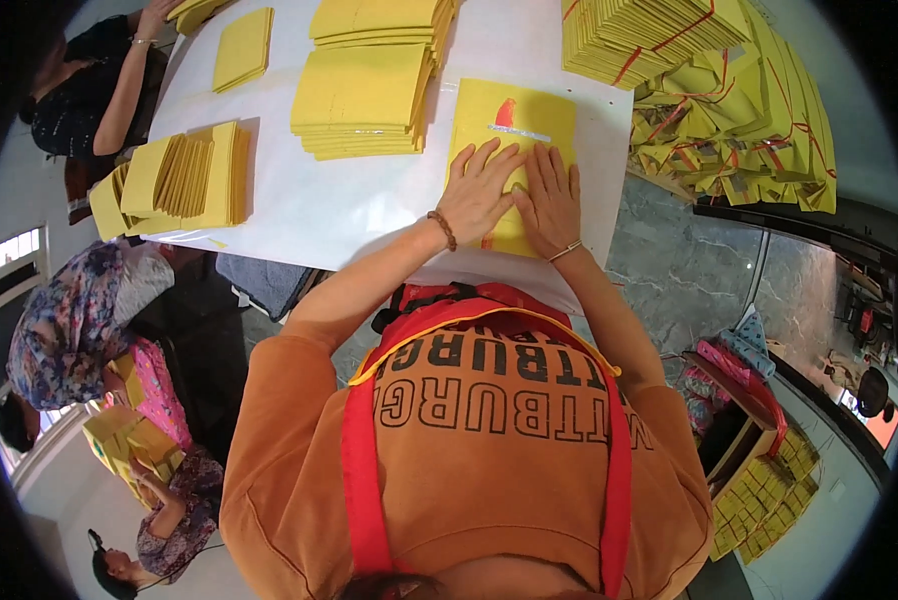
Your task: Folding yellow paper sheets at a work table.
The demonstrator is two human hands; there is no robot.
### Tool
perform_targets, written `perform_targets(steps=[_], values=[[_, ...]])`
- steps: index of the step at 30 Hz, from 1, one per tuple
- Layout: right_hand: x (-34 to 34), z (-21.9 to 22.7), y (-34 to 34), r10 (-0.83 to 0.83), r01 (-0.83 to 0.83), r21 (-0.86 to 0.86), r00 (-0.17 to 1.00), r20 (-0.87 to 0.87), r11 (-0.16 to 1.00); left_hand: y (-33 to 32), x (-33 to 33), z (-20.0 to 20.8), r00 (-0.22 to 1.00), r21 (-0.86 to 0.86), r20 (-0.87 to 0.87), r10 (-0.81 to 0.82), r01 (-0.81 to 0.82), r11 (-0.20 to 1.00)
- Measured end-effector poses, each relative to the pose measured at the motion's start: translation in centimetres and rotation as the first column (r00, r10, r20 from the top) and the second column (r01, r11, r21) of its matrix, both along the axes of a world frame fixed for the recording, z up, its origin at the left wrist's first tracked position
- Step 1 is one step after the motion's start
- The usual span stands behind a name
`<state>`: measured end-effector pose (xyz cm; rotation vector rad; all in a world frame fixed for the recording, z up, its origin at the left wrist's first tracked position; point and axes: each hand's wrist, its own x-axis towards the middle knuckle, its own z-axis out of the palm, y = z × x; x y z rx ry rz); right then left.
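Observation:
In front of me on the white table lies a yellow paper sheet (561, 110) that looks folded, with a red mark (507, 113) and a thin silvery strip (519, 132) near its far end. My left hand (479, 195) rests flat on its left half, fingers stretched. Beside it my right hand (549, 205) presses flat on the right half, thumb close to the left hand. Neither hand grips anything. Palms and forearms hide part of the sheet's near end. Just to the left and farther off stands a stack of folded yellow papers (357, 95).
Around the white table (279, 205) are a fanned paper stack (204, 180), a small pile (243, 48) and a tall red-tied stack (654, 38). A heap of tied yellow bundles (749, 120) lies right. A person (89, 110) works far left; two others are lower left.

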<state>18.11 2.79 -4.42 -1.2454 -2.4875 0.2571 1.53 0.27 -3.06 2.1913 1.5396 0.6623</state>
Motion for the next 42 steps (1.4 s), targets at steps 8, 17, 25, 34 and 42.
perform_targets(steps=[8, 17, 25, 34, 42], values=[[-0.2, 0.3, -0.2, -0.015, 0.012, 0.026, 0.995, 0.100, 1.000, -1.3, -1.7, 2.8, 0.957, 0.014, -0.061, -0.285, 0.286, 0.958], [3.1, 0.9, 3.1, -0.217, -0.168, -0.537, 0.786, -0.579, 0.827, -0.9, 2.2, 1.5, 0.873, 0.171, -0.485, -0.054, 0.155, 0.973], [4.6, 5.5, 2.1, -0.669, -0.014, -0.713, 0.333, -0.665, 0.701, 1.8, -6.7, 11.9, 0.977, 0.525, -0.203, 0.057, 0.059, 0.849], [-7.3, 4.8, 2.4, -0.528, -0.412, -0.700, 0.462, -0.712, 0.584, 2.0, -17.9, 2.9, 0.816, 0.361, -0.514, 0.263, -0.073, 0.930], [-20.2, -2.5, 6.6, -0.485, -0.148, -0.681, 0.597, -0.640, 0.717, 3.4, -21.2, 3.1, 0.943, -0.068, -0.326, 0.060, -0.087, 0.994]])
